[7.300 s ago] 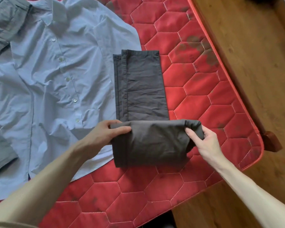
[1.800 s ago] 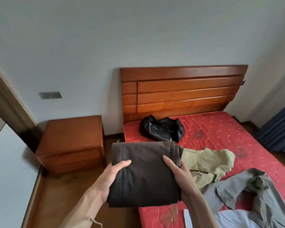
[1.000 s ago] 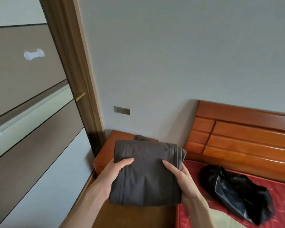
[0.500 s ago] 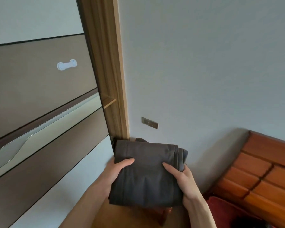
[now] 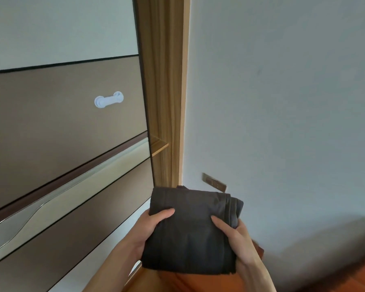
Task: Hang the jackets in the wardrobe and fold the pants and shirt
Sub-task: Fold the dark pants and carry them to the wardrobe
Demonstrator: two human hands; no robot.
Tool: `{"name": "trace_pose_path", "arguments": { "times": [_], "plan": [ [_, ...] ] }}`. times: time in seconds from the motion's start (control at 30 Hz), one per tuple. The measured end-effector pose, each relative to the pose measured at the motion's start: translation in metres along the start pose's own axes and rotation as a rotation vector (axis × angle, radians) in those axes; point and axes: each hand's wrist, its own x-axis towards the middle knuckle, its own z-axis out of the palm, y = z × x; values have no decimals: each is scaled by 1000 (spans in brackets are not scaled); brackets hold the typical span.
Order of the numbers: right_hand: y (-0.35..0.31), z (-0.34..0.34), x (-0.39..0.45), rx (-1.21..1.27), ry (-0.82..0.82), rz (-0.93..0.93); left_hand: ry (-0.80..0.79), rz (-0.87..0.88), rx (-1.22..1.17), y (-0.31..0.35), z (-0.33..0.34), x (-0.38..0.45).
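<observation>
Folded dark pants (image 5: pixel 190 230) held level between left hand (image 5: pixel 148 230) and right hand (image 5: pixel 238 239) (thumbs on top, fingers beneath); compared with half a second ago, the wardrobe door (image 5: pixel 67 131) fills more of the view.

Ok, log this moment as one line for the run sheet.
stage: carrying | item: folded dark pants | left hand: grips left edge | right hand: grips right edge | facing: wardrobe door, nearly closed
</observation>
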Motion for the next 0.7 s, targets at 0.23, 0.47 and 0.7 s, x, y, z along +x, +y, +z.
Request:
{"name": "trace_pose_path", "arguments": {
  "times": [0.23,0.47,0.7],
  "plan": [
    [-18,38,75,-11,23,-4,-23,2,55,50,-28,78],
    [-31,52,136,72,70,42,-61,-31,89,88,-37,140],
    [-43,56,195,156,138,20,-106,-22,170,129,-35,205]
  ]
}}
